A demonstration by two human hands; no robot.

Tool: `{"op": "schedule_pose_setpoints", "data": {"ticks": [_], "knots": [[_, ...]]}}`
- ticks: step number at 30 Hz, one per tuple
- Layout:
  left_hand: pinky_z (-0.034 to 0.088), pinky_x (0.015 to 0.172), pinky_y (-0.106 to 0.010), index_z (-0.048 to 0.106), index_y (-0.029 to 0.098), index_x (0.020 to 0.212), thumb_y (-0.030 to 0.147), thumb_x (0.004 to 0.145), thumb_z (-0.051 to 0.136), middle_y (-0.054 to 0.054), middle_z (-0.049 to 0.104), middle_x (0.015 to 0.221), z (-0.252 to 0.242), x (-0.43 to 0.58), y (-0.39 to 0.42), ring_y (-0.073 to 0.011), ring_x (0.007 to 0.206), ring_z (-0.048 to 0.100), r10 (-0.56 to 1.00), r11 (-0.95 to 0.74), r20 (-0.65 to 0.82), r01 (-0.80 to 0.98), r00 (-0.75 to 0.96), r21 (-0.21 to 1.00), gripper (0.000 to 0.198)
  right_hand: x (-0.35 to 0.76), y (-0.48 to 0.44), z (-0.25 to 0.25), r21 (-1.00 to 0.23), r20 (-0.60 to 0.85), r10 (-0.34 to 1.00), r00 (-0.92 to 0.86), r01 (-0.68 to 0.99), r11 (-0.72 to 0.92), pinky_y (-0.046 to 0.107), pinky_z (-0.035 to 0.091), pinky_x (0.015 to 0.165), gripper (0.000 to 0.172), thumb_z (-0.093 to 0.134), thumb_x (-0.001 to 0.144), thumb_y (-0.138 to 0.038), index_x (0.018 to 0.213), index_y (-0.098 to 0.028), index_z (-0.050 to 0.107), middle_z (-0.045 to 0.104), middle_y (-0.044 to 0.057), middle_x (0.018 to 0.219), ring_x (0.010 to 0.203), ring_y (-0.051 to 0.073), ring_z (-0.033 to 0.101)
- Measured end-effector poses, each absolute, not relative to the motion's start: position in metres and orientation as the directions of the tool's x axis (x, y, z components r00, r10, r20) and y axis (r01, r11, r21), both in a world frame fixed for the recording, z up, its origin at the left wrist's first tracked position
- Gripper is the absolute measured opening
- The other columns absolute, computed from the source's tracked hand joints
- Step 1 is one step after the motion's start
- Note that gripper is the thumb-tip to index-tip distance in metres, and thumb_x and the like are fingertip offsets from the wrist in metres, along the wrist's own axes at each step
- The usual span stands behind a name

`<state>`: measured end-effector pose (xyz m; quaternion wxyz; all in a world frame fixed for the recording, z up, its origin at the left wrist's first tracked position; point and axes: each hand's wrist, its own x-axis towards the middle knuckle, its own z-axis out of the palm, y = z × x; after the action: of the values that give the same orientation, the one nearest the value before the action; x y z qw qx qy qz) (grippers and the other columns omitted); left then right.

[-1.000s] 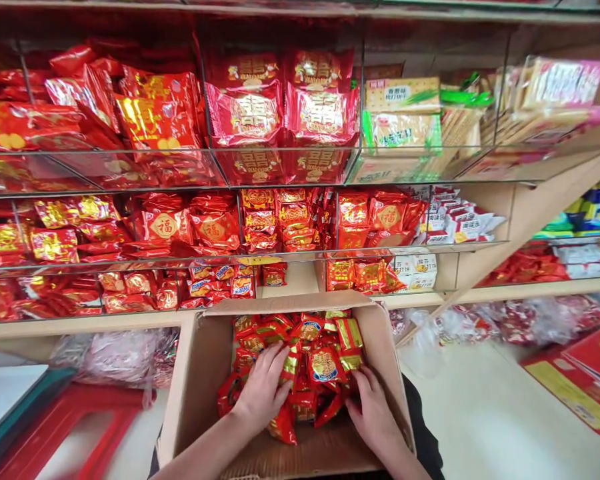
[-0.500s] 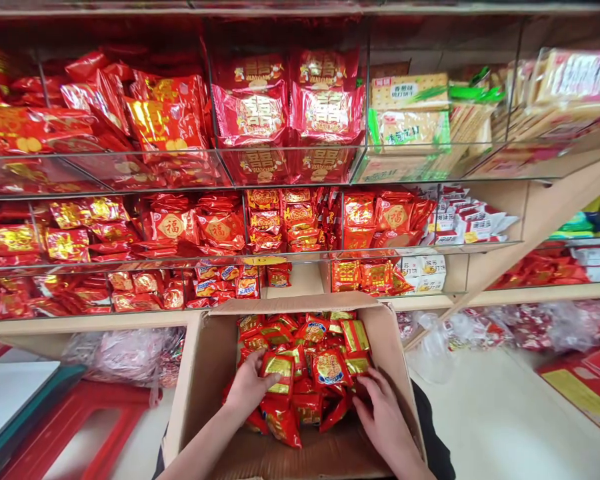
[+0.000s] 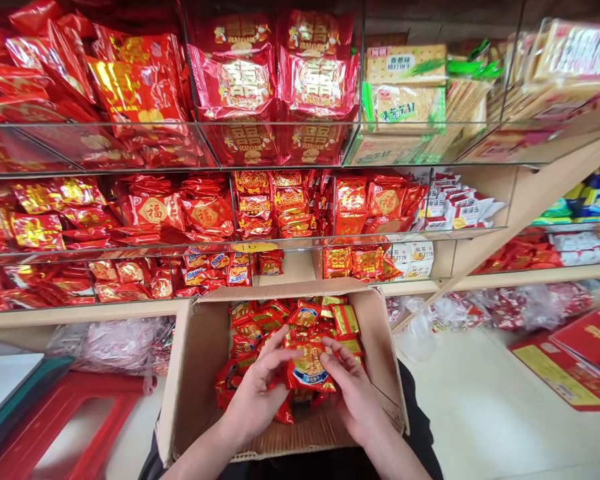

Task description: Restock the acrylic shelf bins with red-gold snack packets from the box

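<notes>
Hands: left hand (image 3: 256,395) and right hand (image 3: 356,395) both half-curled, fingers clamped on 1 bunch of red snack packets (image 3: 307,368) inside cardboard box (image 3: 193,360), lower centre of frame.

Both hands (image 3: 305,393) have gathered the packets (image 3: 307,367) together.

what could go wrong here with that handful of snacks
1. The bunch of red packets is only pinched between the left hand and right hand; slick wrappers might slip out and drop back into the cardboard box.
2. Squeezing harder could crush what is inside.
</notes>
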<state>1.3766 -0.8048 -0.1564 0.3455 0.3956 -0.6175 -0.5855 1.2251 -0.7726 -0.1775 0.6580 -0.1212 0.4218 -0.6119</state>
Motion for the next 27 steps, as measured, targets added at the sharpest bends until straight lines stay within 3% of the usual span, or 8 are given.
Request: {"op": "schedule_pose_setpoints", "data": {"ticks": [4, 11, 15, 18, 21, 22, 24, 27], "knots": [[0.045, 0.085, -0.036, 0.029, 0.03, 0.125, 0.026, 0.076, 0.048, -0.006, 0.043, 0.128, -0.152, 1.375, -0.805, -0.0219, 0.109, 0.048, -0.836, -0.347, -0.235, 0.147, -0.496, 0.926, 0.053, 1.221, -0.77, -0.179, -0.794, -0.318, -0.922, -0.22, 0.594, 0.132, 0.033, 0.046, 0.079, 0.052, 0.068, 0.063, -0.029, 0.109, -0.025, 0.043, 0.064, 0.0, 0.088, 0.087, 0.017, 0.058], [0.049, 0.064, -0.024, 0.043, 0.02, 0.11, 0.028, 0.063, 0.065, -0.005, 0.063, 0.097, -0.159, 1.373, -0.808, -0.0164, 0.084, 0.06, -0.809, -0.454, -0.411, 0.003, -0.421, 0.891, 0.052, 1.218, -0.761, -0.192, -0.918, -0.207, -0.963, -0.173, 0.376, 0.13, 0.033, 0.046, 0.08, 0.037, 0.061, 0.069, -0.031, 0.101, -0.022, 0.045, 0.061, 0.004, 0.097, 0.09, 0.019, 0.057], [0.049, 0.061, -0.024, 0.042, 0.019, 0.112, 0.028, 0.066, 0.06, -0.004, 0.064, 0.091, -0.16, 1.377, -0.804, -0.0147, 0.075, 0.061, -0.806, -0.391, -0.407, -0.131, -0.43, 0.911, 0.05, 1.218, -0.754, -0.195, -0.958, -0.173, -0.984, -0.03, 0.238, 0.162, 0.034, 0.045, 0.078, 0.034, 0.059, 0.071, -0.032, 0.099, -0.02, 0.043, 0.061, 0.005, 0.094, 0.089, 0.02, 0.057], [0.049, 0.07, -0.029, 0.048, 0.02, 0.111, 0.03, 0.072, 0.053, -0.004, 0.064, 0.092, -0.145, 1.39, -0.816, -0.0156, 0.079, 0.06, -0.872, -0.054, -0.215, -0.349, -0.439, 0.935, 0.04, 1.208, -0.76, -0.18, -0.997, -0.081, -0.994, -0.074, -0.011, 0.082, 0.033, 0.046, 0.074, 0.03, 0.057, 0.072, -0.033, 0.096, -0.019, 0.045, 0.062, 0.006, 0.089, 0.082, 0.02, 0.058], [0.04, 0.089, -0.035, 0.056, 0.022, 0.103, 0.034, 0.076, 0.048, -0.005, 0.059, 0.107, -0.122, 1.415, -0.852, -0.0192, 0.099, 0.052, -0.885, 0.428, 0.175, -0.604, -0.432, 0.673, 0.031, 1.189, -0.785, -0.154, -0.89, 0.225, -0.956, -0.189, -0.438, -0.123, 0.033, 0.043, 0.079, 0.027, 0.055, 0.073, -0.032, 0.097, -0.021, 0.049, 0.06, 0.006, 0.094, 0.087, 0.021, 0.056], [0.038, 0.089, -0.036, 0.056, 0.021, 0.103, 0.035, 0.078, 0.045, -0.006, 0.059, 0.106, -0.116, 1.425, -0.868, -0.0198, 0.099, 0.052, -0.874, 0.48, 0.238, -0.674, -0.423, 0.562, 0.031, 1.183, -0.798, -0.144, -0.812, 0.34, -0.925, -0.171, -0.55, -0.197, 0.033, 0.041, 0.082, 0.025, 0.054, 0.073, -0.03, 0.097, -0.021, 0.05, 0.059, 0.006, 0.097, 0.09, 0.021, 0.055], [0.039, 0.087, -0.034, 0.057, 0.019, 0.101, 0.037, 0.079, 0.041, -0.007, 0.062, 0.099, -0.109, 1.444, -0.901, -0.0186, 0.093, 0.055, -0.897, 0.44, 0.227, -0.798, -0.378, 0.411, 0.032, 1.173, -0.829, -0.128, -0.679, 0.47, -0.88, -0.075, -0.667, -0.306, 0.032, 0.038, 0.085, 0.021, 0.05, 0.076, -0.025, 0.096, -0.022, 0.049, 0.057, 0.005, 0.103, 0.097, 0.019, 0.052], [0.041, 0.076, -0.028, 0.06, 0.019, 0.089, 0.043, 0.079, 0.035, -0.004, 0.065, 0.085, -0.11, 1.461, -0.939, -0.0166, 0.08, 0.058, -0.965, 0.262, 0.049, -0.931, -0.258, 0.254, 0.036, 1.169, -0.884, -0.116, -0.597, 0.365, -0.93, 0.042, -0.756, -0.269, 0.029, 0.038, 0.081, 0.02, 0.051, 0.074, -0.021, 0.094, -0.021, 0.048, 0.056, 0.003, 0.101, 0.093, 0.017, 0.052]]}}
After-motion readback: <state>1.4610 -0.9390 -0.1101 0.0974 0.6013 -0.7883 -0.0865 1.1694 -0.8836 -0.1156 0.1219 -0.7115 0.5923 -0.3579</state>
